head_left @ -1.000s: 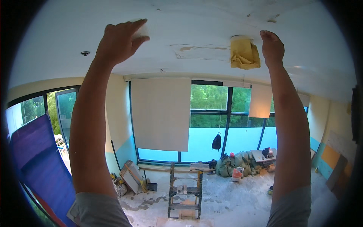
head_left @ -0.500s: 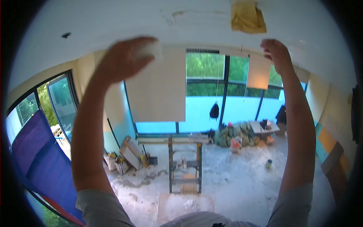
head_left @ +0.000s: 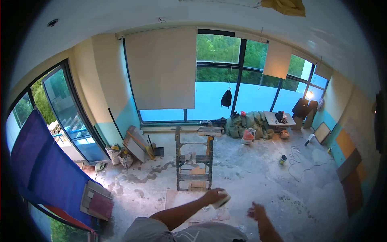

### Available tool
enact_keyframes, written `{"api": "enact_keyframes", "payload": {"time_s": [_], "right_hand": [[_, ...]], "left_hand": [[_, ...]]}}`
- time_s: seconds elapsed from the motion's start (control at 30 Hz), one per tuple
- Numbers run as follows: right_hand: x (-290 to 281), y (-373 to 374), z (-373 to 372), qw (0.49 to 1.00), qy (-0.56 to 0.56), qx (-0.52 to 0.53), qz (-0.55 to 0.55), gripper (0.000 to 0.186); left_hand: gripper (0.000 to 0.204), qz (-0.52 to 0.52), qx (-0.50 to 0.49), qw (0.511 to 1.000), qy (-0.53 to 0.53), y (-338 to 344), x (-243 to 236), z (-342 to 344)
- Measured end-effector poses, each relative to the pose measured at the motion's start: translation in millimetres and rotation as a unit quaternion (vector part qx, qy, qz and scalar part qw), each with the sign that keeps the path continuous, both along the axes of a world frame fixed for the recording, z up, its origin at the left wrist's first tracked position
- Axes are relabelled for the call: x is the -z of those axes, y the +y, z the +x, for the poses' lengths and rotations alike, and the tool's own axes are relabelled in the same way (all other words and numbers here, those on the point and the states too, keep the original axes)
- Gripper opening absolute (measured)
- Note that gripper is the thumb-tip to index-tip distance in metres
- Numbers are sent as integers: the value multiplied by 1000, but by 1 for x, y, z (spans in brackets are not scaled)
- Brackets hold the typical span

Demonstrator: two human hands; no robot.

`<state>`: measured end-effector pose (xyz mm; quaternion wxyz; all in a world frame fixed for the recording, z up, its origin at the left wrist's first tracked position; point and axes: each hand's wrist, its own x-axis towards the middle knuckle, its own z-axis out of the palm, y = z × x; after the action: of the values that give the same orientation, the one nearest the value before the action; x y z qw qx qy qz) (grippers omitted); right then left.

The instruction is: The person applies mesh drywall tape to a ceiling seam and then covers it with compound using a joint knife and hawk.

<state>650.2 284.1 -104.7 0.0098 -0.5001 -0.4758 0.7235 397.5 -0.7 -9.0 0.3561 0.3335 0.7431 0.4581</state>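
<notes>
My left hand [head_left: 212, 196] is low in front of my body, closed on a small whitish, flat block-like thing [head_left: 222, 200] whose exact kind I cannot make out. To its right, my right hand [head_left: 256, 212] is held out with its fingers apart and half bent, and nothing shows in it. Both hands hang in the air above the floor, apart from each other. Beyond them stands a worn stepladder [head_left: 195, 177] with a board at its top. A pale sheet [head_left: 171, 201] lies on the floor, partly hidden by my left arm.
At the ceiling's edge a yellowish-brown sheet [head_left: 284, 6] hangs. Green sacks [head_left: 244, 125] are heaped beneath the windows. Leaning boards [head_left: 135, 143] stand at left, near a purple cloth [head_left: 48, 161]. A small tin [head_left: 283, 159] and a cable [head_left: 300, 169] lie on the dusty floor.
Both hands have come down from near the ceiling to waist height, closer together. The whitish thing has stayed in my left hand. My view has tilted downward.
</notes>
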Motion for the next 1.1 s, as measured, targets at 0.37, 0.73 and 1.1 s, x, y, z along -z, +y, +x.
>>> {"api": "enact_keyframes", "payload": {"time_s": [0.37,0.73,1.1], "right_hand": [[-66,-104,30,967,63,-105,225,60],[-111,-121,22,980,157,106,66,47],[-135,-119,27,958,129,206,-151,36]], "left_hand": [[65,-73,197,978,10,79,0,85],[66,-112,316,937,-101,88,-33,63],[64,-173,-36,851,494,200,24,-254]]}}
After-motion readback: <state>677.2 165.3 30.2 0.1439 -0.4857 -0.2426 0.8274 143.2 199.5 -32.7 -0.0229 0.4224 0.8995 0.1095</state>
